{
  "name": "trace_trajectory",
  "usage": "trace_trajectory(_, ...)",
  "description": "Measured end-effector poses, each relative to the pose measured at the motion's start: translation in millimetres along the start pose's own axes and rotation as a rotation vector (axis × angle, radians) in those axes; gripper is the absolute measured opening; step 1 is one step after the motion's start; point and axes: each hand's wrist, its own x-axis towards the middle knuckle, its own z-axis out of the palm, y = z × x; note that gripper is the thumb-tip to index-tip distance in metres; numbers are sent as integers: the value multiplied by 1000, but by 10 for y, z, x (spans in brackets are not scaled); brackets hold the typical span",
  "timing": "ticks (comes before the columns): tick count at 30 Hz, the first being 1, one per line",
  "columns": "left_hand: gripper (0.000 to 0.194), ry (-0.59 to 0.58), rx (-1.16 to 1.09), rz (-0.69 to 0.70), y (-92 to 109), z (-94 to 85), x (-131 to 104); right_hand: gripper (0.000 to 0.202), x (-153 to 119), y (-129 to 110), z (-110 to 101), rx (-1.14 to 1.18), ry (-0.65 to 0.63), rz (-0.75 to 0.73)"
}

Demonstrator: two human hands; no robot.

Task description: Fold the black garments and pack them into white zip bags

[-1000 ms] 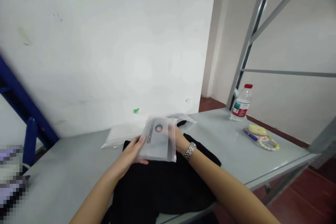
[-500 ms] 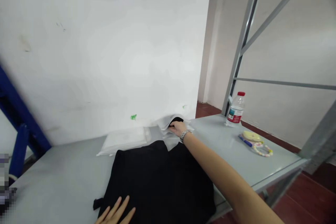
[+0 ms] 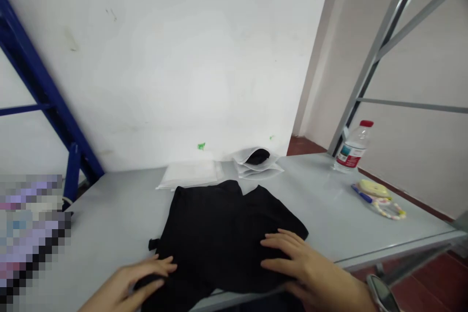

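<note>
A black garment [image 3: 223, 234] lies spread at the table's front edge, with a notch in its far side and a small black tab at its left. My left hand [image 3: 141, 275] is curled round its near left corner, with dark cloth between thumb and fingers. On the right part of the garment rests my right hand [image 3: 292, 261], fingers spread. Farther back, a small stack of translucent pouches [image 3: 258, 168] stands against the wall. The top pouch gapes, showing a black item [image 3: 258, 156] inside.
Flat white translucent bags [image 3: 190, 173] lie left of the pouches. At right are a red-capped bottle [image 3: 354, 148], a yellow item [image 3: 373, 187], a blue pen-like item [image 3: 361, 194] and a beaded bracelet [image 3: 389, 212]. A white wall [image 3: 183, 68] bounds the table's back.
My right hand has left the pouch at the back and come down onto the garment. My left hand now curls round the near left corner instead of lying flat. The view has shifted.
</note>
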Motion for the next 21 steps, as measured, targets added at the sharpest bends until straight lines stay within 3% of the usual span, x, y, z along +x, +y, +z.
trace_trajectory(4,39,231,-129,-107,286,-112,220,22,152,160,-88,120,115,26)
trace_trajectory(7,43,307,-163,-90,369,-180,450,33,363,265,-226,224,174,87)
trace_trajectory(10,43,402,35,-132,318,-163,685,41,605,391,-307,253,218,180)
trace_trajectory(13,38,389,392,-218,230,-85,844,27,803,521,-279,66,308,260)
trace_trajectory(17,29,338,674,-95,247,-59,955,13,915,595,-221,-236,334,313)
trace_trajectory(21,36,393,757,78,330,-155,1181,24,1077,550,-302,-187,407,162)
